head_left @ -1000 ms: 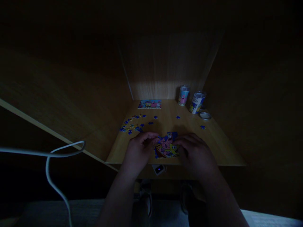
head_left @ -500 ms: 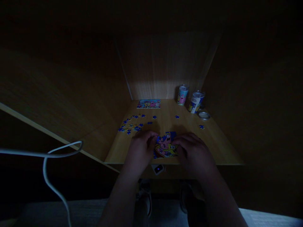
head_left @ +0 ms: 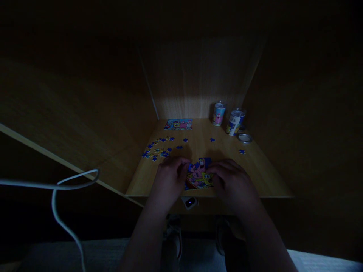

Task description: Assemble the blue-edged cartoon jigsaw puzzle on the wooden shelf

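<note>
A partly joined jigsaw puzzle [head_left: 199, 174] lies near the front edge of the wooden shelf, showing pink and yellow cartoon figures on blue. At its upper left side, my left hand [head_left: 171, 174] is closed, thumb and forefinger pinched on the edge. My right hand [head_left: 233, 176] has its bent fingers closed at the puzzle's right edge. Both hands partly cover the puzzle's sides. Left of my left hand are several loose puzzle pieces [head_left: 157, 151], mostly blue. Single pieces lie farther back, among them a blue piece [head_left: 212, 140] and another piece [head_left: 241, 152] to the right.
A picture card [head_left: 178, 124] lies at the back left. Toward the back right stand a cartoon-printed can [head_left: 219, 114] and a second can [head_left: 235, 122], with a round lid [head_left: 244, 138] beside them. Below the shelf edge is a small white device [head_left: 190, 203]. A white cable [head_left: 68, 186] hangs at left.
Almost nothing differs. Both hands stay at the puzzle's edges, with only a very slight shift of the left fingers and the view.
</note>
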A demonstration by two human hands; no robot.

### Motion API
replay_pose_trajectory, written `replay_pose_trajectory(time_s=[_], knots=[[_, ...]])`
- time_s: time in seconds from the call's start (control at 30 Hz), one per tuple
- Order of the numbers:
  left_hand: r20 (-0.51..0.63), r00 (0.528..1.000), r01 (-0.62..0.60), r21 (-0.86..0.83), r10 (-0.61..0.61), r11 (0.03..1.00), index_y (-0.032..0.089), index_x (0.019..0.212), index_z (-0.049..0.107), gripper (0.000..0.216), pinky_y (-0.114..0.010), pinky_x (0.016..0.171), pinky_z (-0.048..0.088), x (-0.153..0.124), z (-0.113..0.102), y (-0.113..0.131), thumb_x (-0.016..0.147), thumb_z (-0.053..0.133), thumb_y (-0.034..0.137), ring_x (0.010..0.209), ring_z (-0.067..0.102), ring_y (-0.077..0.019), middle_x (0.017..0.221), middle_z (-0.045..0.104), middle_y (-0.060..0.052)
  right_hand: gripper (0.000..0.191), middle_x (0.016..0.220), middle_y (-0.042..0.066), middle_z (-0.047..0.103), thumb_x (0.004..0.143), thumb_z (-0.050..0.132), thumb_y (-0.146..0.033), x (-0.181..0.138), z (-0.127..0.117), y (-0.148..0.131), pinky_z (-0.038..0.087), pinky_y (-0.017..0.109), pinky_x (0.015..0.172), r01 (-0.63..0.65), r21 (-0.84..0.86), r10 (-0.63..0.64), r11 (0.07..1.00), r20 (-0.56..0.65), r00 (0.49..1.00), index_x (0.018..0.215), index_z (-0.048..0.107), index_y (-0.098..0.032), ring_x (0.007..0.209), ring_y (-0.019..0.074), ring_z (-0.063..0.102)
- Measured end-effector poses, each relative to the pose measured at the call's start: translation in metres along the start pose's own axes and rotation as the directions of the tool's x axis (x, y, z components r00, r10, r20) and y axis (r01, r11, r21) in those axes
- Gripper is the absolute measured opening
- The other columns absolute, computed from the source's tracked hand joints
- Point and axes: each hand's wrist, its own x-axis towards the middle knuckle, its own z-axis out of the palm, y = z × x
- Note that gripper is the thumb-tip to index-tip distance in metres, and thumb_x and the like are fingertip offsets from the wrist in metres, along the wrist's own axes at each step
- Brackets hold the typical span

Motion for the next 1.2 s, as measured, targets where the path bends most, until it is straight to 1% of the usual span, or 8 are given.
replay_pose_trajectory(time_s=[0.23, 0.37, 0.47, 0.57, 0.7, 0.87, 1.0, 1.2], knots=[[0.006, 1.000, -0.013, 0.080, 0.012, 0.997, 0.025, 0.106, 0.078, 0.014, -0.042, 0.098, 0.057, 0.000, 0.002, 0.002, 0.103, 0.068, 0.016, 0.105, 0.076, -0.0271, 0.106, 0.083, -0.005, 0.029, 0.112, 0.004, 0.082, 0.095, 0.062, -0.006, 0.000, -0.001, -0.001, 0.058, 0.047, 0.101, 0.009, -0.010, -0.009, 1.000, -0.008, 1.000, 0.105, 0.079, -0.027, 0.107, 0.0277, 0.071], [-0.028, 1.000, -0.005, 0.092, 0.008, 0.996, 0.024, 0.106, 0.077, 0.018, -0.044, 0.099, 0.056, 0.001, 0.002, 0.005, 0.102, 0.065, 0.011, 0.107, 0.074, -0.0279, 0.107, 0.081, -0.005, 0.029, 0.112, 0.004, 0.082, 0.093, 0.063, -0.006, 0.000, -0.001, 0.001, 0.058, 0.048, 0.102, 0.012, -0.009, -0.012, 1.000, 0.002, 1.000, 0.105, 0.078, -0.028, 0.107, 0.0276, 0.071], [-0.041, 0.998, -0.035, 0.066, 0.037, 0.997, 0.025, 0.097, 0.078, 0.027, -0.042, 0.096, 0.056, -0.001, 0.002, 0.006, 0.099, 0.060, 0.005, 0.103, 0.073, -0.0257, 0.101, 0.079, -0.004, 0.029, 0.112, 0.004, 0.082, 0.095, 0.062, -0.007, 0.000, 0.000, 0.002, 0.058, 0.048, 0.101, 0.009, -0.002, -0.009, 1.000, 0.008, 1.000, 0.107, 0.078, -0.028, 0.107, 0.0281, 0.070], [-0.030, 0.997, -0.062, 0.092, 0.065, 0.994, 0.026, 0.089, 0.080, 0.033, -0.043, 0.095, 0.056, -0.002, 0.001, 0.005, 0.093, 0.060, 0.000, 0.102, 0.072, -0.0259, 0.098, 0.078, -0.003, 0.028, 0.111, 0.004, 0.081, 0.097, 0.061, -0.007, 0.001, 0.000, 0.001, 0.058, 0.048, 0.100, 0.003, -0.003, -0.003, 1.000, 0.011, 1.000, 0.107, 0.078, -0.027, 0.107, 0.0278, 0.070], [-0.001, 0.997, -0.071, 0.148, 0.072, 0.986, 0.026, 0.089, 0.082, 0.034, -0.044, 0.097, 0.056, -0.003, 0.001, 0.006, 0.091, 0.061, -0.001, 0.104, 0.071, -0.0274, 0.100, 0.078, -0.004, 0.027, 0.110, 0.004, 0.081, 0.098, 0.061, -0.008, 0.001, -0.001, -0.001, 0.058, 0.047, 0.100, 0.004, 0.007, -0.004, 1.000, 0.008, 1.000, 0.106, 0.078, -0.027, 0.106, 0.0268, 0.070], [0.011, 0.996, -0.085, 0.210, 0.084, 0.974, 0.024, 0.087, 0.080, 0.030, -0.046, 0.097, 0.054, -0.003, 0.001, 0.010, 0.091, 0.062, -0.001, 0.102, 0.071, -0.0286, 0.098, 0.079, -0.005, 0.028, 0.110, 0.004, 0.081, 0.097, 0.062, -0.008, 0.001, 0.000, 0.000, 0.058, 0.046, 0.101, -0.008, 0.002, 0.008, 1.000, 0.011, 1.000, 0.107, 0.079, -0.027, 0.106, 0.0264, 0.069], [0.044, 0.992, -0.127, 0.201, 0.121, 0.971, 0.024, 0.089, 0.078, 0.028, -0.045, 0.095, 0.053, -0.003, 0.000, 0.011, 0.093, 0.062, 0.000, 0.099, 0.072, -0.0275, 0.097, 0.081, -0.004, 0.027, 0.111, 0.005, 0.081, 0.097, 0.061, -0.009, 0.001, 0.000, 0.000, 0.057, 0.047, 0.102, -0.015, -0.004, 0.015, 1.000, 0.010, 1.000, 0.106, 0.080, -0.026, 0.106, 0.0265, 0.069], [0.020, 0.992, -0.129, 0.209, 0.127, 0.969, 0.024, 0.091, 0.078, 0.027, -0.046, 0.093, 0.052, -0.004, 0.002, 0.012, 0.092, 0.064, 0.001, 0.099, 0.071, -0.0288, 0.095, 0.082, -0.003, 0.028, 0.110, 0.004, 0.081, 0.096, 0.062, -0.008, 0.000, 0.001, 0.000, 0.057, 0.045, 0.102, -0.007, -0.013, 0.007, 1.000, 0.000, 1.000, 0.107, 0.080, -0.027, 0.106, 0.0264, 0.070]])
